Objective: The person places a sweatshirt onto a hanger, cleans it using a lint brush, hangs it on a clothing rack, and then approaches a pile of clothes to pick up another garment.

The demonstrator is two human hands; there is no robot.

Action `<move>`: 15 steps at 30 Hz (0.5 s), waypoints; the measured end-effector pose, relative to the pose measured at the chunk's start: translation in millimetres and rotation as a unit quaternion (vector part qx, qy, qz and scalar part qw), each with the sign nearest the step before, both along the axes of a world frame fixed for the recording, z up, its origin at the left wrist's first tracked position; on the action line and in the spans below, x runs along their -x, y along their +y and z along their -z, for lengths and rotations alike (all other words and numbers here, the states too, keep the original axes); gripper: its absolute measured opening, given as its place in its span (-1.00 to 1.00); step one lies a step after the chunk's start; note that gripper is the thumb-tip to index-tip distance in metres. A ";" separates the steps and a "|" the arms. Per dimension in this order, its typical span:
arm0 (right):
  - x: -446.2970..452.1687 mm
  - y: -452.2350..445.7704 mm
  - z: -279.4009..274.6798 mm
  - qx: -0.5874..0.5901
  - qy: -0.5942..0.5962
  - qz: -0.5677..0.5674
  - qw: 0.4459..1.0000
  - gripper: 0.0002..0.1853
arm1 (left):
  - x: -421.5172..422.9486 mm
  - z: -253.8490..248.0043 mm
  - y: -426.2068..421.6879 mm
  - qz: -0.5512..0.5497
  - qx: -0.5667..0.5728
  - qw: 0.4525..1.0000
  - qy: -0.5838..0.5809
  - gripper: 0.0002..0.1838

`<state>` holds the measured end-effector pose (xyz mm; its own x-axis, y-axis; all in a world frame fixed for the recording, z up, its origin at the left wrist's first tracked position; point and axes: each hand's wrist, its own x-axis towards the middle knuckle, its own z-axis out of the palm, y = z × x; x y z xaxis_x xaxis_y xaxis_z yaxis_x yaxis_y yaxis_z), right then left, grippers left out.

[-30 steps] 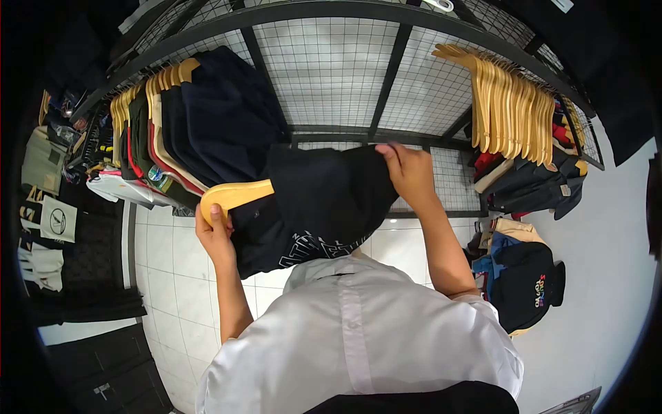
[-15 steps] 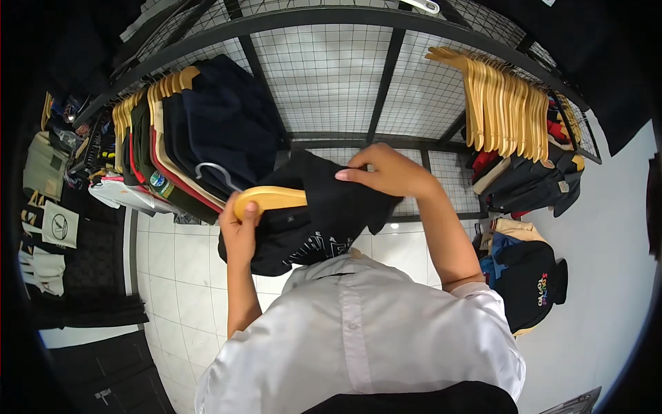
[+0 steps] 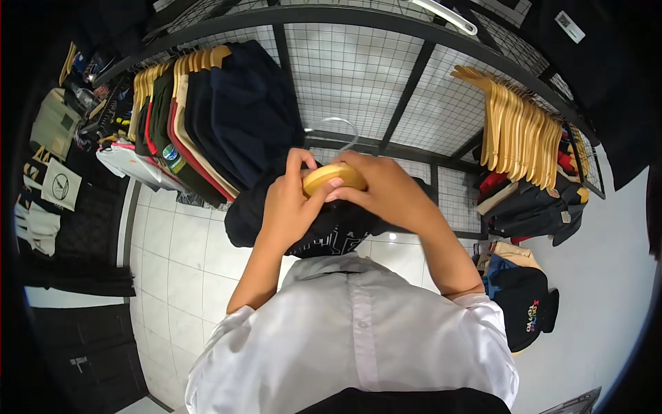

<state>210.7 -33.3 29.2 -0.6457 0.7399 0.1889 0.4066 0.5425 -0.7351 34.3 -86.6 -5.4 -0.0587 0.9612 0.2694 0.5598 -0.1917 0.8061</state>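
Both hands meet in front of my chest at a wooden hanger [image 3: 335, 178], whose metal hook [image 3: 345, 124] points away from me. The fingers of my left hand [image 3: 293, 200] are closed on the hanger's left side. My right hand [image 3: 379, 190] grips it from the right, thumb near the left thumb. A black garment [image 3: 252, 217] with white outlined lettering hangs around and below the hanger, partly covered by my hands and forearms. How far the hanger sits inside the garment is hidden.
A rack of hung clothes [image 3: 241, 110] stands at left. Many bare wooden hangers [image 3: 520, 134] hang from the black frame [image 3: 358, 15] at right. More garments, including a black hoodie [image 3: 527, 303], hang lower right. White tiled floor [image 3: 172, 276] lies below.
My right hand has moved left from the black cloth onto the hanger. My left hand has shifted right with the hanger, which is now central with its hook pointing away.
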 end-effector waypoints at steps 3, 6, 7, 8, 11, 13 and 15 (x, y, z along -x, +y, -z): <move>-7.4 -3.1 -4.3 -0.001 -0.015 -0.016 1.000 -0.69 | 14.0 2.9 -5.7 0.096 0.010 0.986 -0.133 -0.50; -25.0 -1.6 6.7 0.011 0.078 0.036 0.996 -0.77 | 68.3 2.2 -17.4 -0.034 -0.280 0.959 -0.017 -0.55; -35.1 2.3 8.9 -0.026 0.051 0.061 0.996 -0.81 | 88.3 12.4 -22.8 -0.149 -0.256 0.954 -0.044 -0.44; -44.8 5.1 17.0 0.012 0.102 0.081 0.991 -0.81 | 105.2 18.3 -28.4 -0.181 -0.163 0.965 -0.100 -0.46; -69.4 7.3 9.5 0.056 0.136 0.118 0.982 -0.78 | 149.3 104.4 -19.4 -0.126 0.034 0.985 -0.110 -0.47; -81.5 13.1 9.0 0.035 0.122 0.119 0.985 -0.78 | 132.2 180.9 -3.3 -0.067 0.099 0.964 -0.238 -0.46; -89.2 16.8 10.9 0.082 0.202 0.152 0.964 -0.82 | 92.6 196.3 9.9 -0.044 0.122 0.960 -0.248 -0.49</move>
